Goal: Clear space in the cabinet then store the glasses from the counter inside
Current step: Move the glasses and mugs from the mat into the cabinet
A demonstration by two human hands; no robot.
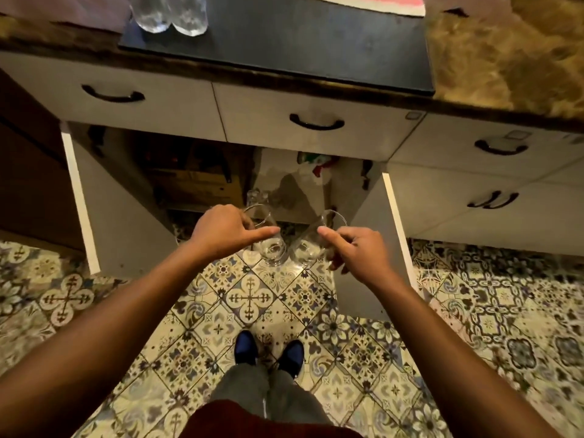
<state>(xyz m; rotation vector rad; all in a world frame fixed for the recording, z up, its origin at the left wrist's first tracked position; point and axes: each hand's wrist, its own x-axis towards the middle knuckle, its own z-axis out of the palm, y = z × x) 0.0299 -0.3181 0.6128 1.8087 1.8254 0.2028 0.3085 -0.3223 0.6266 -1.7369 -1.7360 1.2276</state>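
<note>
Two clear glasses held over tiled floor, just before open cabinet (284, 191). Left glass (268, 238) gripped by left hand (221, 230), fingers curled round it, thumb out along side. Right glass (311, 243) gripped by right hand (354, 251), fingers wrapped round it. Glass bases nearly touching. Two more glasses (170, 14) on bench (489, 64) above cabinet.

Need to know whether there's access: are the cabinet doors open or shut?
Open. Both doors are swung outward, showing a box inside.
</note>
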